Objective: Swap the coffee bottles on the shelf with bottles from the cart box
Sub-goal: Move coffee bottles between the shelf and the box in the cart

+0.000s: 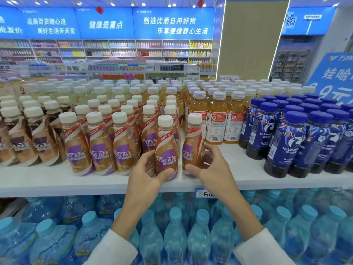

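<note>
Two Nescafe coffee bottles with cream caps stand at the front of the white shelf. My left hand grips the left coffee bottle around its lower body, thumb across the front. My right hand grips the right coffee bottle the same way, fingers curled round its far side. Both bottles are upright and sit a small gap apart, at the right end of a row of matching Nescafe bottles. No cart or box shows in this view.
Darker coffee bottles fill the shelf's left end. Orange tea bottles and blue luckin coffee bottles stand to the right. Packed water bottles with light blue caps sit below the shelf. A price tag hangs on the shelf edge.
</note>
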The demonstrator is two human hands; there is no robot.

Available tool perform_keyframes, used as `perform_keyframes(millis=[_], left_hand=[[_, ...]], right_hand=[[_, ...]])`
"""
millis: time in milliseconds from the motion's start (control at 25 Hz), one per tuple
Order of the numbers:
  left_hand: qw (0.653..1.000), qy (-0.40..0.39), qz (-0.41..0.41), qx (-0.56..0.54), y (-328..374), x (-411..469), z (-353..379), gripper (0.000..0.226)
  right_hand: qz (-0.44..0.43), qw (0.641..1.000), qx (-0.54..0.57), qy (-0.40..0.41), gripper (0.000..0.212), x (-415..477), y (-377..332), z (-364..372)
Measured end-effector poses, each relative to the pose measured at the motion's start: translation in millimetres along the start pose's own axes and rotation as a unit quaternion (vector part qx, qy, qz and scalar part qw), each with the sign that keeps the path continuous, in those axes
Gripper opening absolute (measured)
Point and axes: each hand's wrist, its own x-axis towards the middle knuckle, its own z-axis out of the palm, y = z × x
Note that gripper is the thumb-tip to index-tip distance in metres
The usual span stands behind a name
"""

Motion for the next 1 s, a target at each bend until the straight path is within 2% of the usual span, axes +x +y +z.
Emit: perform_keyframes(millis=[120, 240, 320, 480, 600, 840, 920, 1000], left_hand=[[1.000, -0.008, 0.001, -0.003, -2, -1, 0, 0.064], [1.000, -0.008, 0.001, -0.006, -2, -2, 0, 0.066], [1.000, -0.007, 0.000, -0.011, 0, -3, 0, 0.069], [1.000, 0.011, 0.007, -0.011, 5, -6, 3, 0.068], [1.000, 0.020, 0.011, -0.013, 3, -6, 4, 0.066], [0.999, 0.031, 0.013, -0.010, 4, -10, 4, 0.066], [0.998, 0.059, 0.017, 0.009, 2, -14, 5, 0.063], [0.988, 0.120, 0.035, 0.087, -2, -19, 5, 0.067]], right_hand=[[-0.002, 0.996, 0.034, -0.084, 0.063, -1, 4, -6], [-0.036, 0.999, 0.016, -0.018, 0.072, -9, 1, -1], [-0.042, 0.999, 0.013, 0.021, 0.069, -10, 0, 2], [-0.033, 0.997, 0.056, -0.032, 0.065, -6, 5, -1], [-0.041, 0.997, 0.062, -0.015, 0.069, -8, 6, -1], [-0.033, 0.997, 0.064, 0.009, 0.060, -11, 4, 1], [-0.036, 0.997, 0.063, 0.008, 0.059, -12, 3, 2], [-0.041, 0.998, 0.052, 0.004, 0.060, -15, 0, 8]])
